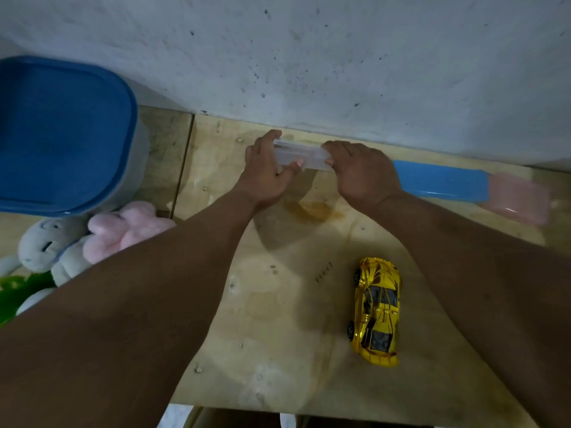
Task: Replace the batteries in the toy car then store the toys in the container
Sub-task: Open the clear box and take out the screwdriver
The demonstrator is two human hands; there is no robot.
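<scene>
Gripping a small clear plastic case at each end, the left hand and right hand hold it just above the table near the wall — a two-ended grip that looks meant for prying it open, perhaps for batteries, though its contents cannot be made out. The yellow toy car sits wheels-down, well apart and nearer the person, within easy reach. The blue-lidded container stays closed at the left, plush toys heaped just beside it — staged for storing.
</scene>
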